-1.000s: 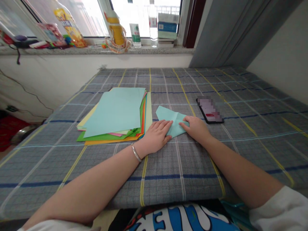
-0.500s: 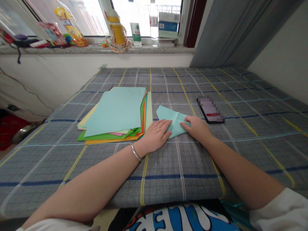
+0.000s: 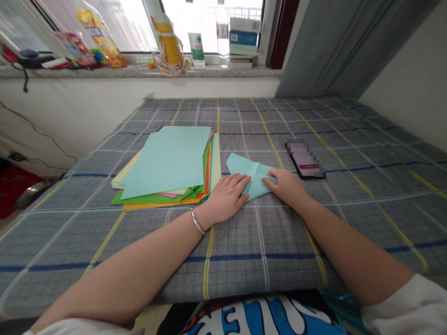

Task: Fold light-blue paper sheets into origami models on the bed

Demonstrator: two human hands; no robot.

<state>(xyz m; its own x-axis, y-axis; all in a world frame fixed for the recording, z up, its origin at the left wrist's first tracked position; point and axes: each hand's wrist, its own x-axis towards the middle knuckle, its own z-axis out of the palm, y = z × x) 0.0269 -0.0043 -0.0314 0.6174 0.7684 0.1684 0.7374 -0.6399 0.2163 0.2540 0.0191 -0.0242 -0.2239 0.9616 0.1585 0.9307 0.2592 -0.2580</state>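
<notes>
Checked cloth (image 3: 363,228) everywhere, paper stack (image 3: 171,158) on the left, and just right of it lies the folded blue sheet (image 3: 257,174)! The left hand (image 3: 226,196) rests flat on it; the right hand (image 3: 287,184), apart, touches its right edge, pinching or not I can't tell. Phone (image 3: 304,160) beyond.

Both forearms (image 3: 150,260) angle inward over the worktop's near edge (image 3: 237,274). Left hand (image 3: 227,196) lies palm-down; right hand (image 3: 287,187) pinches.
</notes>
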